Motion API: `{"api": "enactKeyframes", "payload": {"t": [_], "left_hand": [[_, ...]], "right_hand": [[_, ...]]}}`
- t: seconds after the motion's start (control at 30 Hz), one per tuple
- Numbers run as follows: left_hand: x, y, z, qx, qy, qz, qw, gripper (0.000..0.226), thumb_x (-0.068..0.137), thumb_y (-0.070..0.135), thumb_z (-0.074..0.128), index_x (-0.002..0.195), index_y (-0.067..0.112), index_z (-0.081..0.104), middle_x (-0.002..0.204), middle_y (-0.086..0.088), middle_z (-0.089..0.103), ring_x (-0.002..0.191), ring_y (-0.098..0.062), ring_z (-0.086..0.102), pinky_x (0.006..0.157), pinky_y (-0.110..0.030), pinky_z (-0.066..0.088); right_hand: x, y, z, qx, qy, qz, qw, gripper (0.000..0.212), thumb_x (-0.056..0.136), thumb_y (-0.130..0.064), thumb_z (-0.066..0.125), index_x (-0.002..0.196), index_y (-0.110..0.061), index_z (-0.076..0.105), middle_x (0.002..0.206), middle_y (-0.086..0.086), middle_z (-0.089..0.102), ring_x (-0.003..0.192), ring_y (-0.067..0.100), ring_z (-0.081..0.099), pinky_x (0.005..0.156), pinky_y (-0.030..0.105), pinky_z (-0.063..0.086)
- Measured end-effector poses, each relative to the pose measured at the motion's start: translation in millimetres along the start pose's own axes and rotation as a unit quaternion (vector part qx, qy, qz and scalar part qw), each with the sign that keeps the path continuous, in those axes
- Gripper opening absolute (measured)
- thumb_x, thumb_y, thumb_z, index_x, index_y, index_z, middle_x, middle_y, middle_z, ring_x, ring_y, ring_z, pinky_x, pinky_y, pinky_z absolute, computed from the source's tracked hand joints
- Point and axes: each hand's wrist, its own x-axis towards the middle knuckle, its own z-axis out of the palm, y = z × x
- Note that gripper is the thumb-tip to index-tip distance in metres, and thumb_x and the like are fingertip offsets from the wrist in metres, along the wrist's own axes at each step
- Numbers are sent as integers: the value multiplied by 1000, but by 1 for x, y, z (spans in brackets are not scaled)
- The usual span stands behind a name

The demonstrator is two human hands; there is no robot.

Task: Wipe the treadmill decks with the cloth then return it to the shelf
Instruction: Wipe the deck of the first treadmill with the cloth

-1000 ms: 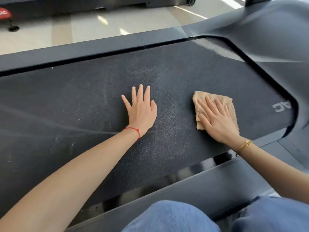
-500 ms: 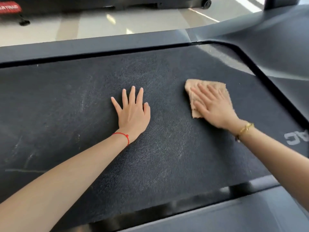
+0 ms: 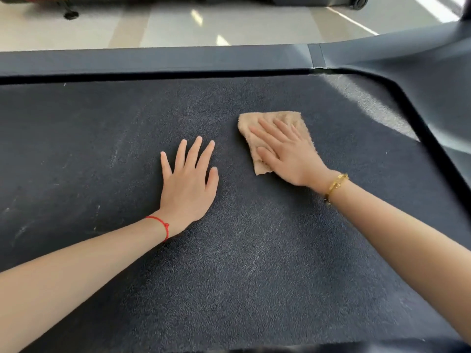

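A dark textured treadmill deck (image 3: 254, 263) fills most of the view, with pale dusty streaks on its left part. A folded tan cloth (image 3: 254, 133) lies flat on the deck right of centre. My right hand (image 3: 288, 154) presses down on the cloth with straight fingers and covers its right half. My left hand (image 3: 188, 182) rests flat on the bare deck just left of the cloth, fingers spread, holding nothing. The shelf is out of view.
A smooth dark side rail (image 3: 178, 59) borders the deck's far edge and curves into the motor cover (image 3: 420, 80) at the right. Beyond it lies pale glossy floor (image 3: 229, 24), with the base of another machine (image 3: 356, 1) at the top.
My right hand has slid the cloth to the left, away from the deck's right end and closer to my left hand. My view has shifted forward over the deck.
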Motion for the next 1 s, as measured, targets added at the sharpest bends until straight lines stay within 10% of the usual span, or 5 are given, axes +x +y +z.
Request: {"api": "enactKeyframes", "payload": {"t": [0.23,0.47,0.73,1.0], "left_hand": [[2,2,-1,-9,-1,-3,1000,59,99,41,21,157,29,14,165,3,12,153,-23,3,119,-62,3],[3,2,-2,-10,7,-6,1000,57,101,39,29,156,30,19,164,4,16,152,-23,7,119,-62,4],[3,2,-2,-14,11,-11,1000,55,101,38,31,155,31,22,163,4,19,152,-23,9,119,-62,4],[2,5,-1,-10,13,-11,1000,55,101,37,32,155,30,25,163,2,21,151,-24,11,118,-64,5]], "right_hand": [[90,51,-18,-8,9,172,985,55,101,-47,18,155,-34,12,164,-3,3,150,30,-2,120,50,-7],[107,11,-1,-9,-39,29,999,54,101,-50,17,154,-40,12,163,-9,6,151,25,1,122,47,-3],[63,102,-30,-38,-10,205,978,57,99,-53,16,154,-39,9,164,-4,3,150,31,0,119,48,-6],[-45,16,-12,-28,-26,95,995,57,100,-49,22,154,-37,11,164,-1,5,150,32,-1,120,49,-2]]}}
